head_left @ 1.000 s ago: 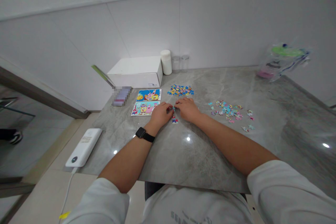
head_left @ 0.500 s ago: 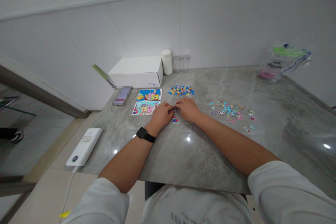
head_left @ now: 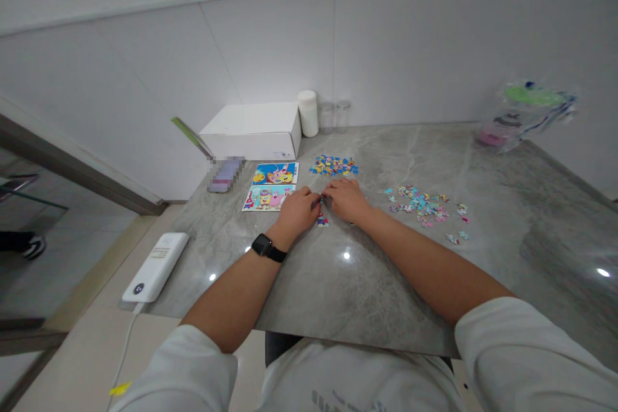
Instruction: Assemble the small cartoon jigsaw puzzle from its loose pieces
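Note:
My left hand [head_left: 298, 208] and my right hand [head_left: 344, 199] rest on the grey marble table [head_left: 338, 270], fingertips meeting over a small joined cluster of jigsaw pieces [head_left: 322, 220]. Both hands have curled fingers pinching at small pieces between them. A black watch [head_left: 266, 247] is on my left wrist. A pile of loose pieces [head_left: 333, 166] lies just beyond my hands. A wider scatter of pieces [head_left: 425, 205] lies to the right. Two cartoon picture cards [head_left: 271, 185] lie left of my left hand.
A white box [head_left: 251, 131] stands at the back by the wall, with a white jar [head_left: 308, 113] and two clear jars [head_left: 335, 116]. A white power bank [head_left: 155, 267] sits at the table's left edge. A plastic bag [head_left: 524, 114] lies at the back right.
The hands have stayed together over the small cluster, with only slight finger movement. The view has shifted a little.

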{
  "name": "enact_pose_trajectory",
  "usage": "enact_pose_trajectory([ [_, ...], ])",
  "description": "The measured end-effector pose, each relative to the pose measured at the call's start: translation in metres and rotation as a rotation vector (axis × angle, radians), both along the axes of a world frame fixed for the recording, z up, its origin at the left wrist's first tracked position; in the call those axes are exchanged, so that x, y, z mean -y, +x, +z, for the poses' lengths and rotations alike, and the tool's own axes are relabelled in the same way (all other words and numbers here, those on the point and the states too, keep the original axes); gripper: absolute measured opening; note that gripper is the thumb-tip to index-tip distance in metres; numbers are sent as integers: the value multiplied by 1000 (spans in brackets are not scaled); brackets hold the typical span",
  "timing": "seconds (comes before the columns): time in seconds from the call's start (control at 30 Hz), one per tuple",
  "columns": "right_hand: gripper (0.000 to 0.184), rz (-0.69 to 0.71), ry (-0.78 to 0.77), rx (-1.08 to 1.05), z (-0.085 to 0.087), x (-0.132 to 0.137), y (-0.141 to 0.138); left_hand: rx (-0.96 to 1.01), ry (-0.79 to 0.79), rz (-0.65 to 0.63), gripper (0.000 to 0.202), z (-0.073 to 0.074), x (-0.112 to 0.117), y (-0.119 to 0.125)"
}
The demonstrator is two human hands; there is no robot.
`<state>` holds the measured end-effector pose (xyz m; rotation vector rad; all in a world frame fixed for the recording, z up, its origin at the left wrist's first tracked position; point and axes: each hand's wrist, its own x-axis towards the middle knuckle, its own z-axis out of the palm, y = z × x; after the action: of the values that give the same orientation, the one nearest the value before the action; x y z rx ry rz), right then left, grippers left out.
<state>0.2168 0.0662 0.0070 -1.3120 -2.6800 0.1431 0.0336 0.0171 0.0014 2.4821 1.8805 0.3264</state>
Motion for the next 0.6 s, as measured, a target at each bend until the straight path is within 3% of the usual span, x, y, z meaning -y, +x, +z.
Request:
enact_pose_trajectory([
  [0.4, 40, 11, 21, -14, -3, -3, 0, -37, -6, -1, 28, 2, 1, 1],
  [0.6, 38, 17, 2, -16, -4, -5, 0, 40, -1, 24, 30, -3, -1, 0],
])
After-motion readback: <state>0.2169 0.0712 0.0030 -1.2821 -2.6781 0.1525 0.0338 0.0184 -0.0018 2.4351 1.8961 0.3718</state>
